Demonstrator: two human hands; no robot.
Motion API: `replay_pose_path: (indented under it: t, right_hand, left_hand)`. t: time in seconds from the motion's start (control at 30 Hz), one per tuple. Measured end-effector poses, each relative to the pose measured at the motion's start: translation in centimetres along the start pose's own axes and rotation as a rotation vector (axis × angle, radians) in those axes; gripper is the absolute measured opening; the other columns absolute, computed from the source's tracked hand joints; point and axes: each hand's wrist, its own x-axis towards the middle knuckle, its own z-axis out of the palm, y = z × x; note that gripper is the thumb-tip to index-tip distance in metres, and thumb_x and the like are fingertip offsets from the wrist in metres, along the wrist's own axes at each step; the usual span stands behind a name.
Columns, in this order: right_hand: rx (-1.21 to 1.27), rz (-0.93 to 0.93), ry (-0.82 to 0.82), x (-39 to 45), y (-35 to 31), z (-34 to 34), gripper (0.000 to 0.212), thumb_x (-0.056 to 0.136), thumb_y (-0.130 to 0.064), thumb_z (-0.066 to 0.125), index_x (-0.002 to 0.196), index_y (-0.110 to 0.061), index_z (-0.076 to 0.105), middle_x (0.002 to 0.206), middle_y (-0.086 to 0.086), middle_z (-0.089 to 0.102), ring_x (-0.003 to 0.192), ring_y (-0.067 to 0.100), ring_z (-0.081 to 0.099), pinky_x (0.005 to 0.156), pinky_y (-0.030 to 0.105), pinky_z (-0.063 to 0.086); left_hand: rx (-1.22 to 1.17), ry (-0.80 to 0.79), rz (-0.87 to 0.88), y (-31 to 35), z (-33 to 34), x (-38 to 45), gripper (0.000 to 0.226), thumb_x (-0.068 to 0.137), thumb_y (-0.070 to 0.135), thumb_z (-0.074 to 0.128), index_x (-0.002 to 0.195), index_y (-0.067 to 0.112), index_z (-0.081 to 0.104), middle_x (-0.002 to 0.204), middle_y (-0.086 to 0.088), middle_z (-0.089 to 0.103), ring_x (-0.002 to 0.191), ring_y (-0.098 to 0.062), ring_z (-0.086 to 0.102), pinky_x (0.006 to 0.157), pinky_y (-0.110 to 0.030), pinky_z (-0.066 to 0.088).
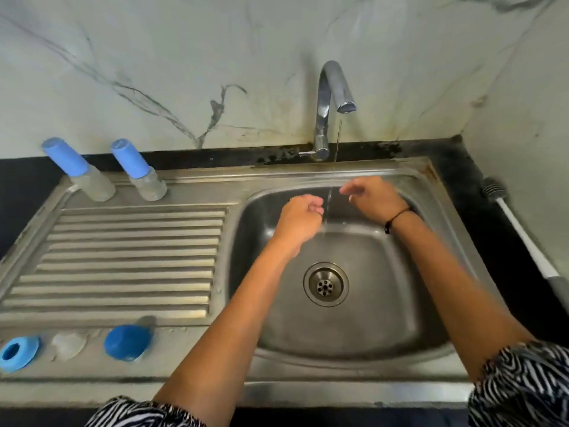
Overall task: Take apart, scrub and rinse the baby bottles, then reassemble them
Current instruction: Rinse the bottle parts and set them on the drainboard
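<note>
Two clear baby bottles with light blue caps, one [78, 171] and the other [138, 171], stand upright at the back of the drainboard. Loose parts lie along the front left edge: a blue screw ring [18, 352], a clear teat [67, 343] and a darker blue cap [127, 342] with a blurred clear part behind it. Both of my hands are over the sink basin [385, 303], on either side of a thin stream of water. My left hand [300, 217] is curled into a loose fist. My right hand [372, 197] holds nothing, its fingers drooping toward the stream.
The chrome tap [331, 97] runs a thin stream at the back of the basin, with the drain [325, 284] below. A long white-handled bottle brush [523, 235] lies on the black counter to the right. The ribbed drainboard [129, 260] lies to the left.
</note>
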Motion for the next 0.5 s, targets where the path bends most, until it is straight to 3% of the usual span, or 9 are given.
replay_pose_path:
  t: [0.07, 0.13, 0.23, 0.3, 0.37, 0.4, 0.43, 0.5]
  right_hand:
    - [0.052, -0.022, 0.062, 2.7, 0.1, -0.9, 0.028, 0.089, 0.000, 0.052, 0.108, -0.010, 0.069, 0.113, 0.005, 0.067, 0.098, 0.008, 0.060, 0.085, 0.013, 0.037]
    - [0.108, -0.090, 0.064, 5.1, -0.3, -1.3, 0.029, 0.089, 0.002, 0.051, 0.111, -0.010, 0.068, 0.115, 0.005, 0.066, 0.074, -0.013, 0.056, 0.075, 0.003, 0.039]
    - [0.147, -0.158, -0.060, 9.1, -1.2, -0.7, 0.039, 0.089, 0.006, 0.049, 0.122, -0.011, 0.061, 0.121, 0.007, 0.061, 0.053, -0.023, 0.049, 0.058, -0.001, 0.040]
    - [0.048, -0.184, -0.162, 11.5, -2.0, -0.1, 0.046, 0.090, 0.006, 0.047, 0.130, -0.015, 0.055, 0.127, 0.009, 0.057, 0.060, -0.021, 0.054, 0.062, -0.002, 0.040]
    - [-0.113, -0.173, -0.283, 13.5, -2.8, 0.5, 0.053, 0.090, 0.007, 0.043, 0.138, -0.016, 0.047, 0.140, 0.008, 0.048, 0.099, -0.009, 0.059, 0.085, 0.004, 0.038]
    - [-0.142, -0.168, -0.328, 14.2, -3.0, 0.7, 0.057, 0.088, 0.011, 0.041, 0.139, -0.014, 0.045, 0.142, 0.008, 0.045, 0.109, -0.001, 0.058, 0.089, 0.009, 0.038]
    - [-0.118, -0.152, -0.356, 14.7, -3.1, 1.0, 0.060, 0.085, 0.016, 0.039, 0.139, -0.010, 0.045, 0.140, 0.009, 0.047, 0.097, -0.004, 0.062, 0.081, 0.010, 0.045]
    - [0.055, -0.116, -0.361, 15.1, -2.8, 1.4, 0.061, 0.080, 0.024, 0.037, 0.134, -0.003, 0.049, 0.121, 0.014, 0.057, 0.051, -0.011, 0.058, 0.048, 0.009, 0.045]
  left_hand:
    - [-0.026, 0.028, -0.012, 0.8, 0.4, 2.1, 0.031, 0.092, -0.001, 0.043, 0.115, 0.007, 0.061, 0.113, -0.011, 0.065, 0.110, -0.025, 0.059, 0.098, -0.031, 0.046]
    - [-0.022, 0.039, -0.011, 1.4, 0.6, 4.0, 0.027, 0.091, -0.001, 0.045, 0.110, 0.007, 0.062, 0.113, -0.013, 0.064, 0.111, -0.027, 0.058, 0.101, -0.036, 0.044]
    - [-0.022, 0.044, -0.020, 1.7, 1.0, 6.4, 0.022, 0.090, -0.002, 0.046, 0.101, 0.004, 0.064, 0.109, -0.018, 0.066, 0.108, -0.032, 0.059, 0.100, -0.038, 0.045]
    - [-0.010, 0.023, -0.035, 1.7, 1.5, 7.5, 0.022, 0.089, -0.002, 0.047, 0.102, 0.003, 0.065, 0.107, -0.019, 0.067, 0.107, -0.032, 0.060, 0.096, -0.034, 0.045]
    - [0.006, -0.009, -0.032, 1.5, 1.9, 8.6, 0.023, 0.090, -0.001, 0.046, 0.101, 0.001, 0.066, 0.106, -0.019, 0.067, 0.105, -0.031, 0.060, 0.095, -0.034, 0.045]
    - [0.008, -0.022, -0.024, 1.4, 2.0, 9.1, 0.023, 0.090, -0.001, 0.046, 0.099, 0.001, 0.067, 0.103, -0.018, 0.067, 0.102, -0.031, 0.061, 0.093, -0.034, 0.045]
    - [0.008, -0.035, -0.017, 1.5, 2.1, 9.4, 0.022, 0.090, 0.000, 0.046, 0.096, 0.002, 0.067, 0.097, -0.016, 0.066, 0.095, -0.028, 0.060, 0.090, -0.033, 0.046]
    - [0.006, -0.055, -0.013, 1.5, 2.1, 10.1, 0.022, 0.089, -0.001, 0.046, 0.085, 0.009, 0.065, 0.089, -0.008, 0.062, 0.088, -0.023, 0.056, 0.085, -0.032, 0.047]
